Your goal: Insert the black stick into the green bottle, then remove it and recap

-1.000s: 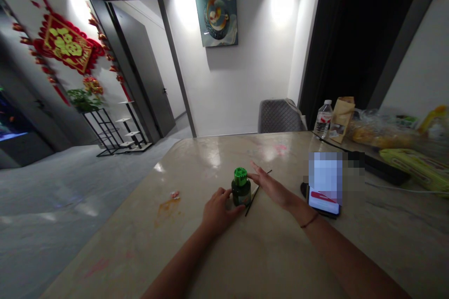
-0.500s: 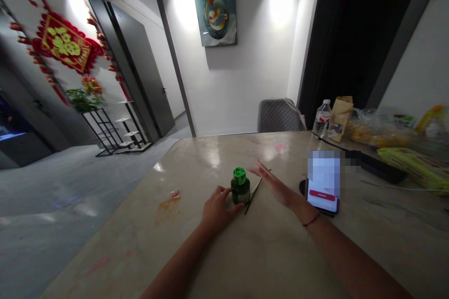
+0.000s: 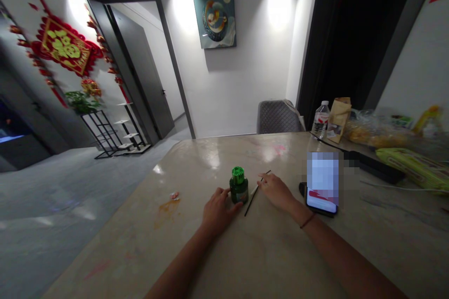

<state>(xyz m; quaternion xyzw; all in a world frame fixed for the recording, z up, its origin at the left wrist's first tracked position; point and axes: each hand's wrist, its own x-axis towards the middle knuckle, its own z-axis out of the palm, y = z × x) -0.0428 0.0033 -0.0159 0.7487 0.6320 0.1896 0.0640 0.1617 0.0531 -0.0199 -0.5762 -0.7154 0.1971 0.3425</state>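
Observation:
A small dark green bottle (image 3: 239, 195) with a bright green ribbed cap (image 3: 238, 175) stands upright on the table (image 3: 196, 247). My left hand (image 3: 219, 209) curves round its left and near side, fingers behind and thumb in front. To the right of the bottle lies a thin dark stick (image 3: 250, 206), slanting away from me. At the stick's upper part my right hand (image 3: 276, 190) has its fingertips closed in a pinch over it. Part of the stick is hidden by those fingers.
A phone (image 3: 322, 201) with a lit, partly blurred screen lies right of my right hand. Farther right are a water bottle (image 3: 320, 120), a paper bag (image 3: 338, 120), a long black object (image 3: 377, 167) and a yellow-green packet (image 3: 414, 166). A grey chair (image 3: 280, 117) stands beyond the table.
My right hand has gone from outstretched fingers above the stick to a bent pinch on it, lower and slightly to the right. The left hand stays at the bottle.

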